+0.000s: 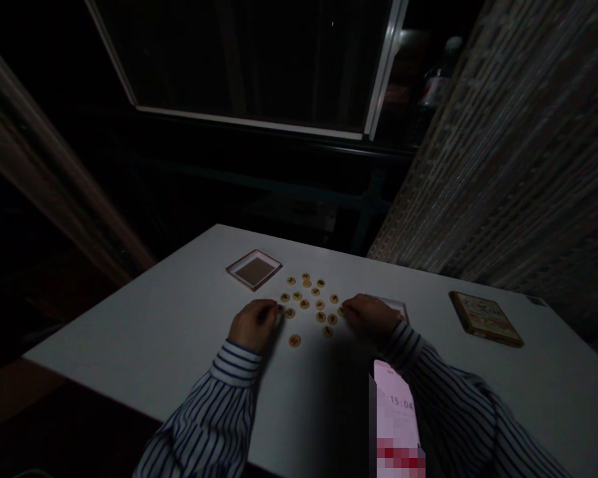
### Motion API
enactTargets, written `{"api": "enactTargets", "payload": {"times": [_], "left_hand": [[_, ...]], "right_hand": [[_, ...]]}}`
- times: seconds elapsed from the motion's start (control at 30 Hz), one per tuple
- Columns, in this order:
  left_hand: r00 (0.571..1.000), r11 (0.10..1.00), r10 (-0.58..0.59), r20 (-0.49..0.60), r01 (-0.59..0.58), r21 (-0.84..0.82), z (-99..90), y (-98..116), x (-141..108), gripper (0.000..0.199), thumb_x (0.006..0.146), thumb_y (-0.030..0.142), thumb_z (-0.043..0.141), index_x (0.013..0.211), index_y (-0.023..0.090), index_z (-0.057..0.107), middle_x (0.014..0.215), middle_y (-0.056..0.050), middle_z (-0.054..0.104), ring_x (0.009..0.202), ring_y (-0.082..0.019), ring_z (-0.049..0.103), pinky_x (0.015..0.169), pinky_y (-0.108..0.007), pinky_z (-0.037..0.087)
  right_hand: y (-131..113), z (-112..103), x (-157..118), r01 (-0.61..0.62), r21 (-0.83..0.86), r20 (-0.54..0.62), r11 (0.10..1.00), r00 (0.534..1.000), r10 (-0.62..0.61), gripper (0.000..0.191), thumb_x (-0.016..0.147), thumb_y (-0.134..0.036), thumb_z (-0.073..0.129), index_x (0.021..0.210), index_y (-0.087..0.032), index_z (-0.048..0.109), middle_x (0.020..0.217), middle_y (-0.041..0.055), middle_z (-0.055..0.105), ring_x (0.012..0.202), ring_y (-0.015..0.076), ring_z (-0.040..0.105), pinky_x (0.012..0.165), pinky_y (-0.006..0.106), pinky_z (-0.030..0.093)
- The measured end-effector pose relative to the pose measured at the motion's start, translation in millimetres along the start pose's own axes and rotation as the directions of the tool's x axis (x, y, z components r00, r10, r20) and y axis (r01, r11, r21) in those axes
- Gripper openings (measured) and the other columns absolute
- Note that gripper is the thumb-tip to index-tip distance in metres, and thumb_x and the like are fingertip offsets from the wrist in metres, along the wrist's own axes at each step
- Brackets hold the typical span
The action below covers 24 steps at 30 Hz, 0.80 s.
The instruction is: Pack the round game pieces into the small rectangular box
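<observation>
"What's in the containers?"
"The open tray (255,271), near the table's (179,312) far left corner, shows its brown floor. A second tray (395,306) is mostly hidden by the right hand (366,313), so I can't tell its contents."
"Which way do the pieces point?"
"The round pieces (304,304) lie scattered mid-table, the red-marked piece (294,340) closest to the near edge. Being discs, they have no long axis; their markings are too small to show direction."
"And the fingers?"
"Curled in on both right and left hand (252,324), beside the outer pieces; whether they grip any, I can't tell."
</observation>
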<state>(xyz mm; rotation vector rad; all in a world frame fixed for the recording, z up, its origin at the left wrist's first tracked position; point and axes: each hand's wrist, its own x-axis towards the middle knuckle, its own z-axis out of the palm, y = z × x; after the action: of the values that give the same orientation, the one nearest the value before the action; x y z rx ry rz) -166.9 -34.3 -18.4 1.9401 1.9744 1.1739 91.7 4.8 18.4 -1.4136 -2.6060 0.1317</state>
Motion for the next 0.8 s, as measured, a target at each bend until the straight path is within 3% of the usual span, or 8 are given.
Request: {"api": "enactTargets", "payload": {"times": [0.17,0.3,0.47,0.8], "left_hand": [[0.993,0.97,0.12,0.006,-0.119,0.211,4.4,-23,5,0.032,0.071,0.036,0.049,0.091,0.015,0.063,0.104,-0.012,0.058,0.098,-0.024,0.051,0.087,-0.037,0.04],[0.982,0.948,0.182,0.044,-0.187,0.257,13.6,-33,6,0.034,0.067,0.037,0.053,0.091,0.016,0.063,0.111,-0.013,0.054,0.106,-0.028,0.045,0.091,-0.041,0.037],[0.979,0.943,0.169,0.112,-0.194,0.272,17.9,-43,9,0.035,0.065,0.04,0.055,0.092,0.02,0.063,0.117,-0.011,0.05,0.111,-0.03,0.04,0.093,-0.045,0.034],[0.974,0.928,0.19,0.119,-0.218,0.301,22.3,-43,12,0.036,0.064,0.039,0.059,0.094,0.02,0.063,0.123,-0.011,0.044,0.117,-0.031,0.033,0.095,-0.046,0.032]], "right_hand": [[-24,1,22,0.069,-0.057,0.072,0.996,0.995,-0.065,0.031,0.082,-0.029,0.034,0.098,-0.019,0.058,0.094,0.0069,0.06,0.085,0.0166,0.054,0.075,0.027,0.037],[-44,4,39,0.123,-0.098,0.129,0.988,0.986,-0.11,0.031,0.082,-0.03,0.032,0.089,-0.019,0.061,0.089,0.0071,0.06,0.083,0.017,0.054,0.072,0.028,0.037],[-64,14,60,0.177,-0.102,0.168,0.979,0.973,-0.159,0.033,0.083,-0.028,0.029,0.086,-0.018,0.061,0.09,0.0078,0.059,0.086,0.0171,0.052,0.074,0.029,0.037],[-83,41,83,0.225,-0.125,0.146,0.966,0.968,-0.206,0.028,0.08,-0.029,0.036,0.088,-0.018,0.059,0.094,0.0087,0.057,0.088,0.0205,0.051,0.075,0.036,0.038]]}}
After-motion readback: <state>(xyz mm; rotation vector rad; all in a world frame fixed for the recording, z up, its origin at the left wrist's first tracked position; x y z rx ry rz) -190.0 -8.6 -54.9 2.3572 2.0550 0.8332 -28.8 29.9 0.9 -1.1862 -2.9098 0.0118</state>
